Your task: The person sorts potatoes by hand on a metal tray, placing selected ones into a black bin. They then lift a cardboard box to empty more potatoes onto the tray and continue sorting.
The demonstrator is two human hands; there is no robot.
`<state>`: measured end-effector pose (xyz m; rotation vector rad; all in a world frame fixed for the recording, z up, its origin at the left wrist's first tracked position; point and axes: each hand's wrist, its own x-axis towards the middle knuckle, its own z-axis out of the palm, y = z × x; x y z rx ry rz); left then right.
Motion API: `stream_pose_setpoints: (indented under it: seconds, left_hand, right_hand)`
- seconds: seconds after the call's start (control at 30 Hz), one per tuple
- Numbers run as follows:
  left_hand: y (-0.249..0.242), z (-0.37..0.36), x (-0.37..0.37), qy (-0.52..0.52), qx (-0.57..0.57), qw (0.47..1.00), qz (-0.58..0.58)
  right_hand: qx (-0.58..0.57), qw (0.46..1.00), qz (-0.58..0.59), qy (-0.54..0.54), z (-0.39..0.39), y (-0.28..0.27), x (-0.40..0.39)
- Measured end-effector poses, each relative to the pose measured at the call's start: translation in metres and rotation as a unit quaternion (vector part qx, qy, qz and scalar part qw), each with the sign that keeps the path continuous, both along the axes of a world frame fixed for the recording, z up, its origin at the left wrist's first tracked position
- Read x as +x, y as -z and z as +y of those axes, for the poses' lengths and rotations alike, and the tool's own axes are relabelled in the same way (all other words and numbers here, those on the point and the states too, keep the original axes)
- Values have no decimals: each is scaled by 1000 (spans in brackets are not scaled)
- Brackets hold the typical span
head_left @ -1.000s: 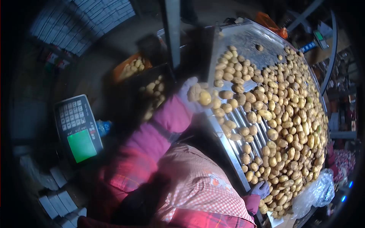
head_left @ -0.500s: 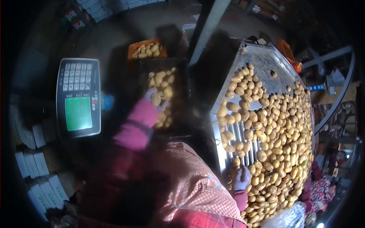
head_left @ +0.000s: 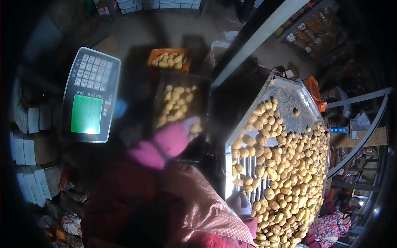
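My left hand (head_left: 191, 125), in a pale glove, is over the right side of a dark crate (head_left: 207, 97), its fingers round a potato (head_left: 196, 128). More potatoes (head_left: 177, 101) lie in that crate. On the right, my right hand (head_left: 240, 203), also gloved, is low at the near left edge of a metal sorting table (head_left: 227, 171), beside a big heap of potatoes (head_left: 291, 177). Its fingers are blurred, and I cannot make out whether it holds anything.
A scale display (head_left: 91, 95) with a green screen stands at the left. Beyond the dark crate is an orange crate (head_left: 190, 62) of potatoes. A metal post (head_left: 248, 47) slants across the top. Another person (head_left: 331, 227) is at the lower right.
My left hand has moved toward the near right side of the dark crate, still with a potato. My right hand has drawn back to the table's near left edge. The camera view has shifted.
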<state>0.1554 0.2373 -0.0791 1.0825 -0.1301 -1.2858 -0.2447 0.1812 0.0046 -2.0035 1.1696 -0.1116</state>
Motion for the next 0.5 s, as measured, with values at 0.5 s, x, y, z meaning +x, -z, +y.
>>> stream_pose_setpoints:
  seconds: [0.5]
  left_hand:
    - [-104,-275,17,-209,41,949,232]
  right_hand:
    - [50,997,16,64,-14,-18,4]
